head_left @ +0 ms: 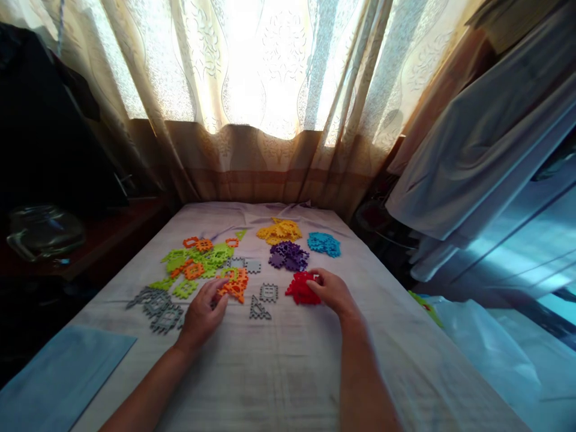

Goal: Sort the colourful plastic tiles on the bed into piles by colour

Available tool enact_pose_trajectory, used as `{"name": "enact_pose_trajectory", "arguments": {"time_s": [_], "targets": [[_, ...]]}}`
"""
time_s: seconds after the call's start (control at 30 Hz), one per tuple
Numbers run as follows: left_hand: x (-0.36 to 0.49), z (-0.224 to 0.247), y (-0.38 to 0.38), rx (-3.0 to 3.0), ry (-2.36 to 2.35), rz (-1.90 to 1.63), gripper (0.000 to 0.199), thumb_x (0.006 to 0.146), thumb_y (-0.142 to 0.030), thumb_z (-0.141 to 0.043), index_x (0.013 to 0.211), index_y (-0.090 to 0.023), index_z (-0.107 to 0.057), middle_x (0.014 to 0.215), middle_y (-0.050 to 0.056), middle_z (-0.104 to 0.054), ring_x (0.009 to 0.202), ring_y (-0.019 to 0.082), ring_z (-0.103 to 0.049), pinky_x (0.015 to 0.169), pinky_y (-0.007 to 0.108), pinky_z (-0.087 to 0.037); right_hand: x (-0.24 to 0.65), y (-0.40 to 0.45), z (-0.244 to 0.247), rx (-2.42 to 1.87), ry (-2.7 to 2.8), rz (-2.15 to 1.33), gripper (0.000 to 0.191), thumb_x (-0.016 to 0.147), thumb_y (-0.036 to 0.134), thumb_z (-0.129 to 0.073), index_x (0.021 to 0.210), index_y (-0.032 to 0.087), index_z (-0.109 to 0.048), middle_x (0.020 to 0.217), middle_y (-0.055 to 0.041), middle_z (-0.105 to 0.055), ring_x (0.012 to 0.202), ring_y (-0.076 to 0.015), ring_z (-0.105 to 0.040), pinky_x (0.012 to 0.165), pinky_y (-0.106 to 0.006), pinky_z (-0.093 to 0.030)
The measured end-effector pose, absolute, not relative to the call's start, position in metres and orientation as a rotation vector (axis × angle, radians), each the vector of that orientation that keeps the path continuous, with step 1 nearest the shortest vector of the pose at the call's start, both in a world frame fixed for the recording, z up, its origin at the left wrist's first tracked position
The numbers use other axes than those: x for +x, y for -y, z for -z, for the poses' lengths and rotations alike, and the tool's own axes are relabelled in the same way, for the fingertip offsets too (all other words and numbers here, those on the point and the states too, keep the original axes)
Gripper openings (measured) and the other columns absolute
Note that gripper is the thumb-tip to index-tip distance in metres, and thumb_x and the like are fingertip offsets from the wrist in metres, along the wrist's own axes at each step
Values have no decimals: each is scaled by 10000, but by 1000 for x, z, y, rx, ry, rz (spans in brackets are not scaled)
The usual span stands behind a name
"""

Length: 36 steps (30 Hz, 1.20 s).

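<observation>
My left hand (206, 313) hovers at the near edge of the orange building pieces (234, 284), thumb and fingers apart, with nothing visible in it. My right hand (333, 291) is at the right side of a pile of flat red notched building pieces (300, 289), thumb and forefinger closed around its edge. Between the hands lie a grey square piece (269, 292) and a grey triangular piece (258, 308). More grey pieces (157, 309) lie left of my left hand. Beyond it, green pieces (209, 258) are mixed with orange ones.
Farther back are piles of yellow pieces (279, 231), purple pieces (289, 256) and blue pieces (324, 244). A pale sheet (288, 372) covers the surface. A light-blue flat item (67, 372) lies front left. Curtains (252, 156) hang behind; clothes (468, 150) hang at right.
</observation>
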State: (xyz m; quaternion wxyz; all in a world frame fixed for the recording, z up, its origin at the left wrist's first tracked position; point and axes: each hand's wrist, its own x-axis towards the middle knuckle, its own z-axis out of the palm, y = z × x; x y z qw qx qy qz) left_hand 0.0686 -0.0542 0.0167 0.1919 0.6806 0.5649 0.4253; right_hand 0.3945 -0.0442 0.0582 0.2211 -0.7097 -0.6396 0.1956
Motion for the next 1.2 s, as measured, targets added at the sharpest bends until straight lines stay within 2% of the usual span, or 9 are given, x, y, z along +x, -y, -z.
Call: {"name": "enact_pose_trajectory", "arguments": {"time_s": [0.07, 0.2, 0.3, 0.43, 0.5, 0.6, 0.93, 1.07, 1.2], "targets": [[56, -5, 64, 2064, -1656, -1258, 360, 827, -411, -499, 1112, -242, -638, 1183, 64, -662, 1122, 234, -608, 1036, 407, -464, 399, 44, -56, -2026, 1767, -472, 286, 853, 327, -537, 1072, 244, -701, 902, -31, -714, 804, -179, -651, 683, -264, -452], [43, 2, 74, 2229, -1706, -1343, 322, 875, -368, -457, 1119, -241, -625, 1151, 58, -683, 1103, 222, -623, 1034, 377, -470, 382, 43, -57, -2046, 1796, -182, 387, 863, 354, -554, 1208, 212, -656, 1216, -125, -625, 1067, -250, -604, 870, -347, -456], [42, 1, 74, 2294, -1721, -1358, 310, 885, -345, -449, 1122, -238, -617, 1152, 53, -684, 1088, 214, -633, 1013, 358, -485, 355, 47, -55, -1910, 1998, -103, 365, 864, 388, -576, 1187, 242, -663, 1327, -123, -564, 1237, -289, -492, 1001, -440, -381], [42, 3, 72, 2321, -1736, -1357, 313, 886, -337, -451, 1137, -243, -613, 1163, 48, -681, 1080, 214, -638, 1002, 352, -493, 331, 55, -37, -1795, 2269, -52, 385, 846, 499, -598, 1147, 268, -662, 1352, -115, -550, 1308, -340, -395, 1082, -585, -211], [40, 6, 70, 2338, -1720, -1382, 310, 888, -338, -453, 1136, -247, -615, 1151, 44, -686, 1066, 212, -643, 995, 348, -498, 333, 58, -28, -1788, 2294, -3, 358, 893, 478, -539, 1159, 263, -645, 1340, -109, -561, 1302, -320, -395, 1096, -584, -166], [38, 10, 68, 2323, -1720, -1417, 307, 888, -352, -458, 1134, -259, -617, 1134, 43, -690, 1050, 216, -651, 989, 355, -506, 348, 58, -21, -1773, 2279, 59, 278, 941, 374, -473, 1117, 254, -650, 1298, -83, -597, 1261, -271, -436, 1100, -536, -174], [33, 19, 63, 2196, -1765, -1356, 336, 865, -390, -462, 1143, -295, -624, 1175, 35, -678, 1077, 230, -640, 985, 375, -511, 426, 34, -22, -1909, 2095, 163, 236, 906, 281, -488, 977, 234, -708, 1174, -76, -655, 1128, -227, -543, 994, -394, -310], [34, 19, 62, 2158, -1773, -1350, 340, 861, -407, -473, 1138, -281, -623, 1179, 37, -676, 1057, 228, -647, 994, 378, -504, 433, 34, -19, -1904, 2060, 116, 256, 908, 340, -494, 967, 228, -716, 1198, -83, -641, 1141, -228, -539, 1010, -404, -314], [35, 15, 63, 2165, -1759, -1362, 329, 871, -398, -463, 1132, -273, -619, 1169, 38, -679, 1047, 224, -650, 980, 371, -513, 412, 50, -16, -1823, 2151, 75, 395, 821, 503, -611, 1106, 240, -684, 1309, -114, -583, 1244, -293, -464, 1075, -492, -244]]}}
